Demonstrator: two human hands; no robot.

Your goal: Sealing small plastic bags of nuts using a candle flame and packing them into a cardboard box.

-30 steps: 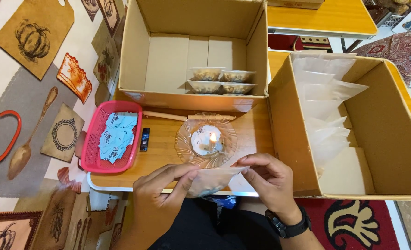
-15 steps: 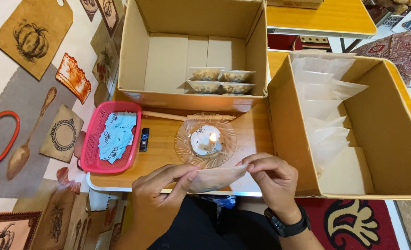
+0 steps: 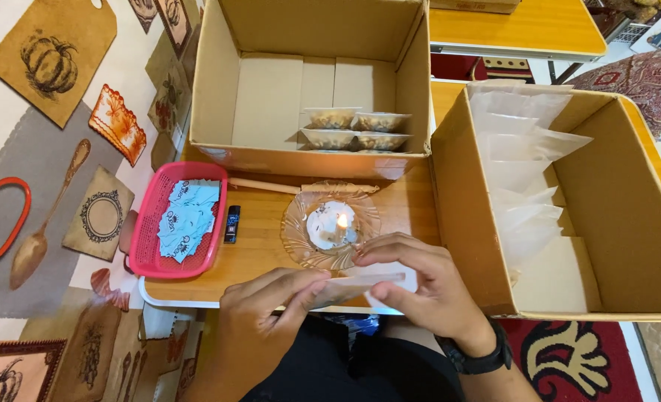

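Two hands at the near edge of a low wooden table (image 3: 263, 246), both pinching one small clear plastic pouch (image 3: 349, 286) held flat and edge-on. Left hand (image 3: 260, 316): thumb and forefinger closed on the pouch's left end. Right hand (image 3: 427, 286): fingers curled over and closed on its right end, black watch (image 3: 479, 357) at the wrist. Pouch position: just near of a clear glass dish (image 3: 330, 223) carrying a lit candle (image 3: 340, 221), flame close to the held edge but apart from it.

Left of the dish: small dark lighter (image 3: 232, 223), then a pink basket (image 3: 148, 238) of pale blue printed slips (image 3: 187, 216). Far side: open cardboard box (image 3: 219, 89) with four filled pouches (image 3: 356, 128) stacked in two rows. Right: second cardboard box (image 3: 628, 216) with a loose pile of empty clear bags (image 3: 520, 171). Thin wooden stick (image 3: 271, 186) between dish and far box.

Risks, as judged: pouch edge brought too near the flame, hence film melted through or scorched rather than sealed; fingertips close to the flame, hence a burn; pouch tipped, hence contents spilled; a nudge to the dish, hence flame near cardboard and plastic.
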